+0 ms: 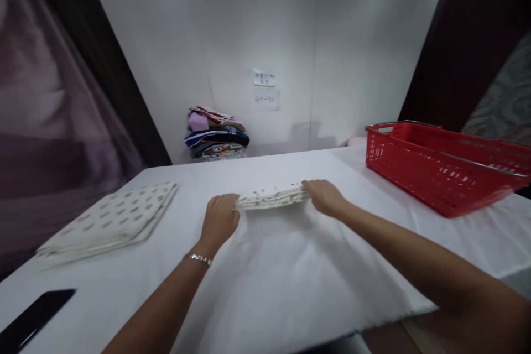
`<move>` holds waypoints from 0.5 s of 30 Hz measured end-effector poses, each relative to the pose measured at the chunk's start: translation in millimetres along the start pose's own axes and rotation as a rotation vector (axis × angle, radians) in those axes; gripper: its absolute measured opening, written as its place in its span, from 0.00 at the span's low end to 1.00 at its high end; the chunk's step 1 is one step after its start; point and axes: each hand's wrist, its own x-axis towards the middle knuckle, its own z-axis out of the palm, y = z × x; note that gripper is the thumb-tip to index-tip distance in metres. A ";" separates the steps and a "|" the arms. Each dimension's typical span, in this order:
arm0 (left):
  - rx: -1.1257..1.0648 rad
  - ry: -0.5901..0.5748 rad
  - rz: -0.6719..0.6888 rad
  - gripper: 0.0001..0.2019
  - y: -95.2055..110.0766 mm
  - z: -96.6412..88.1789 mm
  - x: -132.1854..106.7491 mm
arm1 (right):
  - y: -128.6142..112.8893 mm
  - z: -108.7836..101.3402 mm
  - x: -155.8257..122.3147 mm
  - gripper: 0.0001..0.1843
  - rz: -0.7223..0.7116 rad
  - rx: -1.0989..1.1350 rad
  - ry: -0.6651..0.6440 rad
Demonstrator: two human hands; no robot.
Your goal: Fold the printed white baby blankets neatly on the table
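Note:
My left hand (pixel 221 218) and my right hand (pixel 323 196) grip the two ends of a folded white cloth (pixel 271 198) with a small dark print. The cloth is held level over the middle of the white-covered table (pixel 332 254), with its stacked layers facing me. Fingers of both hands are closed round its ends, thumbs toward me. Whether its far side touches the table, I cannot tell. To the left lies another folded white cloth (pixel 120 213), printed with rows of grey marks and a yellow one.
A red plastic basket (pixel 418 168) with metal handles stands at the right. Near the front left lies a black phone-like slab (pixel 35 321). A pile of folded fabrics (pixel 216 135) sits behind the table's far edge, by a wall with paper notes (pixel 265 88). A pinkish curtain (pixel 45 110) hangs left.

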 end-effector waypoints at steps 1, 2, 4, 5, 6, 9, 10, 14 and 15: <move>-0.062 0.024 -0.009 0.17 1.0 -11.5 6.3 | 4.9 -16.3 2.0 0.23 0.010 0.021 -0.010; -0.138 0.037 -0.031 0.16 2.4 -23.3 12.4 | 9.4 -33.4 3.4 0.24 0.015 0.054 -0.012; -0.308 0.027 -0.118 0.14 6.0 -45.5 23.6 | 17.2 -68.1 5.0 0.28 0.010 0.159 -0.038; -0.403 0.010 -0.179 0.13 7.6 -55.1 28.9 | 20.8 -84.6 5.7 0.30 0.007 0.218 -0.073; -0.510 -0.011 -0.248 0.12 8.7 -63.1 34.1 | 24.5 -99.5 6.8 0.31 0.008 0.288 -0.120; -0.868 -0.122 -0.462 0.11 7.3 -72.6 48.8 | 39.0 -126.9 14.5 0.34 0.044 0.541 -0.297; -0.967 -0.175 -0.538 0.10 5.4 -70.1 53.1 | 45.0 -127.8 19.1 0.33 0.056 0.629 -0.359; -1.086 -0.399 -0.873 0.11 -3.7 -31.8 63.9 | 66.0 -86.0 45.2 0.31 0.126 0.915 -0.570; -1.063 -0.439 -0.953 0.11 -5.3 -17.2 64.7 | 68.3 -67.4 52.3 0.31 0.166 0.945 -0.604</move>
